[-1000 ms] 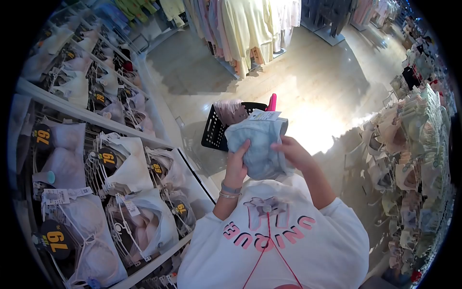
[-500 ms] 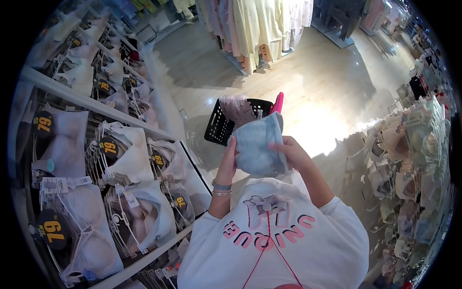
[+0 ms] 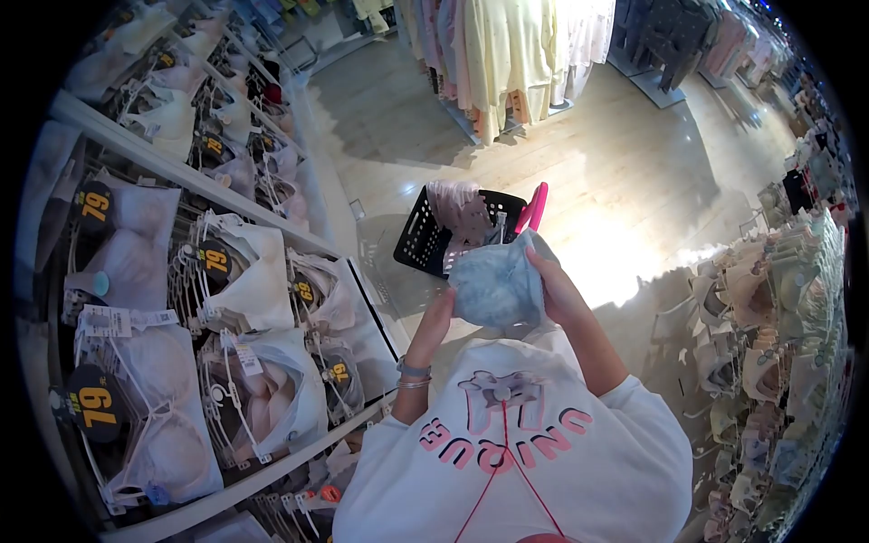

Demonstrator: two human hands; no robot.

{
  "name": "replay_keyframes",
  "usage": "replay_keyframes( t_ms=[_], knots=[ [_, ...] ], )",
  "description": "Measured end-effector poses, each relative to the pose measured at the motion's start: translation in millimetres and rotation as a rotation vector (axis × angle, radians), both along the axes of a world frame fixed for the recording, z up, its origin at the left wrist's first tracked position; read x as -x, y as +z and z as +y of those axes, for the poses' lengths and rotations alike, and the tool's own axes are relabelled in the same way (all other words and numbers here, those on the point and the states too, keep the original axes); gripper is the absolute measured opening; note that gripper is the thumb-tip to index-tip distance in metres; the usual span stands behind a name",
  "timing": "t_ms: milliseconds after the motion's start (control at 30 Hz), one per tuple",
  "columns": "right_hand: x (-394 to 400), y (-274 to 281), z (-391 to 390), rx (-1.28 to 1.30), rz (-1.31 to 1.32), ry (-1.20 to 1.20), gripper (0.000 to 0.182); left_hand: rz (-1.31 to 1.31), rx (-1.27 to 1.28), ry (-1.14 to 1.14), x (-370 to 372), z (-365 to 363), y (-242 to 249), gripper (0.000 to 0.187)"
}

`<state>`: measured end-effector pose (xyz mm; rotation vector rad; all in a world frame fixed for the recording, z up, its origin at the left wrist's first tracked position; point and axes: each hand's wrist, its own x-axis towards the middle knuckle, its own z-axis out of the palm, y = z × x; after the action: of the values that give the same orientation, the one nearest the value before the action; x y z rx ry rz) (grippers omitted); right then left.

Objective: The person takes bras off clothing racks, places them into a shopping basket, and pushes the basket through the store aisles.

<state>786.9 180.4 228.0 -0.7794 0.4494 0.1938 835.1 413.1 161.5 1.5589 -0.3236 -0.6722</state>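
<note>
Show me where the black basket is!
In the head view, the black basket is near the middle, just beyond the light blue cloth between the left hand and right hand, with a pink handle at its right.

Black basket (image 3: pixel 421 237) just ahead of the hands (image 3: pixel 559 294), open floor (image 3: pixel 625 172) beyond

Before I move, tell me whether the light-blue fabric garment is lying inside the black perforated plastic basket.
No, the right hand holds the garment up, between the basket and the white printed top.

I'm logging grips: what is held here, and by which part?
A pale blue cloth item: left hand at its left edge, right hand at its upper right side.
</note>
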Motion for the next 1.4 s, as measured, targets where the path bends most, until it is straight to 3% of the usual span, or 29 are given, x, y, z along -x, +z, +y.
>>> replay_keyframes(
  t_ms=[33, 167, 233, 433, 533, 633, 733, 833, 933, 1033, 1067, 1133, 1333, 1400],
  knots=[
    [0, 1, 2, 0.001, -0.006, -0.013, 0.04, -0.052, 0.0, -0.027, 0, 2, 7, 0.061],
    [7, 7, 11, 0.015, -0.039, 0.037, 0.042, 0.245, 0.098, -0.022, 1, 18, -21, 0.048],
    [12, 16, 15, 0.012, 0.001, 0.032, 0.043, 0.467, 0.281, 0.067, 15, 3, 20, 0.045],
    [31, 12, 8, 0.109, 0.048, 0.108, 0.035, 0.347, 0.309, 0.033, 27, -8, 42, 0.054],
    [42, 16, 10, 0.314, -0.058, 0.137, 0.031, 0.377, 0.325, -0.063, 28, -5, 51, 0.065],
    [49, 14, 8, 0.287, -0.002, -0.012, 0.031, 0.272, 0.255, -0.236, 28, -1, 57, 0.071],
    [54, 11, -2, 0.127, -0.021, -0.186, 0.03, 0.107, 0.391, -0.366, 25, -10, 48, 0.072],
    [58, 0, -10, 0.062, -0.05, -0.22, 0.04, 0.174, 0.132, -0.576, 32, -14, 56, 0.066],
    [63, 2, -11, -0.063, -0.077, -0.12, 0.052, 0.164, -0.079, -0.54, 50, -23, 39, 0.053],
    [68, 4, -6, -0.129, -0.139, 0.086, 0.06, 0.285, 0.163, -0.395, 72, -24, 8, 0.045],
    [68, 2, -4, -0.034, -0.111, 0.141, 0.06, 0.249, 0.004, -0.325, 79, -20, 6, 0.054],
    [66, -5, 2, 0.157, -0.06, 0.244, 0.06, 0.281, -0.012, -0.352, 81, -16, 25, 0.054],
    [62, -16, 10, 0.013, -0.088, 0.102, 0.062, 0.254, 0.216, -0.511, 64, 23, 0, 0.086],
    [55, -20, 4, -0.074, -0.045, 0.004, 0.063, 0.15, 0.101, -0.452, 60, 40, -28, 0.072]
  ],
)
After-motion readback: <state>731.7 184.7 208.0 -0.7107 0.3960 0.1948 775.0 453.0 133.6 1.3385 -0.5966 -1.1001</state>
